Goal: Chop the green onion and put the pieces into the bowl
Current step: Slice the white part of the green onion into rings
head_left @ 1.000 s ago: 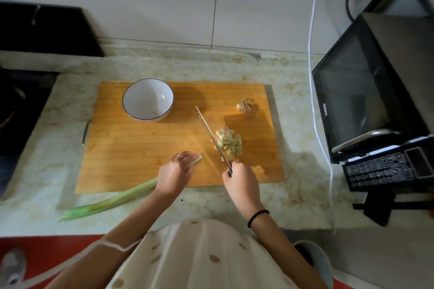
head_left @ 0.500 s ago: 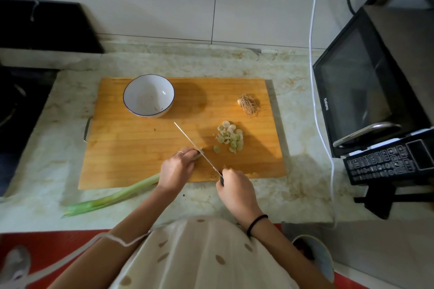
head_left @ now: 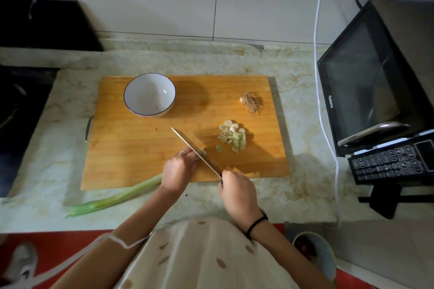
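A long green onion (head_left: 117, 198) lies slantwise from the counter's front left up onto the wooden cutting board (head_left: 131, 148). My left hand (head_left: 179, 169) holds its white end down on the board. My right hand (head_left: 238, 195) grips the handle of a knife (head_left: 195, 149), whose blade rests across the onion right beside my left fingertips. A heap of chopped onion pieces (head_left: 232, 136) sits on the board to the right of the blade. The white bowl (head_left: 149, 94) with a blue rim stands at the board's far left.
The cut-off onion root (head_left: 251, 102) lies at the board's far right. A black microwave (head_left: 375, 82) and a keypad device (head_left: 392, 162) stand on the right, with a white cable (head_left: 319, 54) hanging beside them. A dark stove (head_left: 21, 105) lies to the left.
The knife swung left from beside the heap of pieces and came down onto the onion's white end beside my left hand. The left hand kept its hold.
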Tool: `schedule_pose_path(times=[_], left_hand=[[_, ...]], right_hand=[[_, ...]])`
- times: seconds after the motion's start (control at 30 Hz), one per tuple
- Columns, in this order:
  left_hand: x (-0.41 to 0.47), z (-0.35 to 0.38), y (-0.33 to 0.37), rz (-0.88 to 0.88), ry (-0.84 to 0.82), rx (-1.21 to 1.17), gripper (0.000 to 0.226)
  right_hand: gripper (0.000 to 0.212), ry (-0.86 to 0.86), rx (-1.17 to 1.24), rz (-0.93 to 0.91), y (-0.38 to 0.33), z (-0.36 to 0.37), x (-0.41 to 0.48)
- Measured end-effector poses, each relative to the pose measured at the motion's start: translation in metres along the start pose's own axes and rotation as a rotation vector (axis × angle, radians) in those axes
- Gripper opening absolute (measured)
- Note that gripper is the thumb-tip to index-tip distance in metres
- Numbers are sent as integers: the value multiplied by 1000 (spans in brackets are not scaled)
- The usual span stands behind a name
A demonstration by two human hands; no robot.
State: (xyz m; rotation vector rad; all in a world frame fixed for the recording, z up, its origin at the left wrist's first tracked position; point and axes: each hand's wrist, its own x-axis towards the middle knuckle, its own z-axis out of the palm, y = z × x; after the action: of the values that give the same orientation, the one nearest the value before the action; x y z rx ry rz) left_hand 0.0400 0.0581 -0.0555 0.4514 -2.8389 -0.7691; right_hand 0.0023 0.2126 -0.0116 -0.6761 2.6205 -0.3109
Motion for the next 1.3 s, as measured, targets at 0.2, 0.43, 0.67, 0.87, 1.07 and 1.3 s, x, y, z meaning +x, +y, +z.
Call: schedule_pose_path(times=[0.2,0.43,0.67,0.87,1.07,1.3], left_hand=[[2,-3,0,32,46,-3,27],[2,7,-9,-27,-15,-6,29],[4,9,-10,-27,-23,1,29],[4,10,-11,-30,-29,-9,31],[1,7,-9,7,-24,11,31],[-3,2,-5,-14,-20,-7,30]], right_hand=[[10,-27,-28,-18,-6,-3,3],[10,-63,44,51,-10,-2,11],[20,-60,116,107,-7,5,14],[38,-67,201,136,-11,4,25],[38,-20,278,140,-7,6,26],[39,137,280,208,23,-5,23]])
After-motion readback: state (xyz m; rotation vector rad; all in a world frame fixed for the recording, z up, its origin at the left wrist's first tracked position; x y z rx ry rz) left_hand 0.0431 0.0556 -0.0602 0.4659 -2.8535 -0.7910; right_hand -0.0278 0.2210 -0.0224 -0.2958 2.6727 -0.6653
